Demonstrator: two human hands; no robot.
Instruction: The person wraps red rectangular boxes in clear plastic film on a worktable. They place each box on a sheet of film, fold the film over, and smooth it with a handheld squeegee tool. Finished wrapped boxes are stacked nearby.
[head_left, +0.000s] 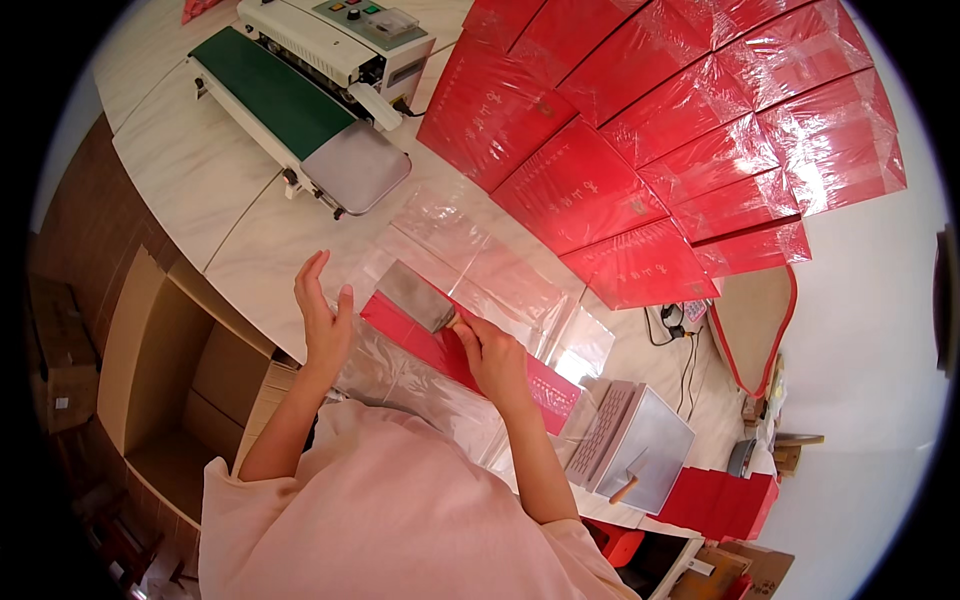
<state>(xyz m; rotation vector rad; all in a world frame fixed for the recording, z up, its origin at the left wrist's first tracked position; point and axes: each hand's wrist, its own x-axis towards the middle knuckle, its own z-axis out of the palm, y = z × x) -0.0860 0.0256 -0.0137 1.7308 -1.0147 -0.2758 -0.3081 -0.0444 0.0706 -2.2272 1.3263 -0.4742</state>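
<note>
My right hand (496, 364) grips the wooden handle of a flat scraper with a wide metal blade (412, 296). The blade lies over the far end of a long red box (555, 386), and whether it presses on the surface cannot be told. Beneath and around the box spreads clear plastic film (517, 300), partly creased and shiny. My left hand (326, 322) is raised to the left of the box, fingers apart, with nothing in it. Part of the box is hidden by my right hand and forearm.
Stacked film-wrapped red boxes (585, 180) fill the far right. A band sealer (285, 97) with a green belt stands far left. Below the table edge sits an open cardboard carton (187, 375). A slotted, silver-topped device (652, 442) at right bears a small orange-handled tool (626, 487).
</note>
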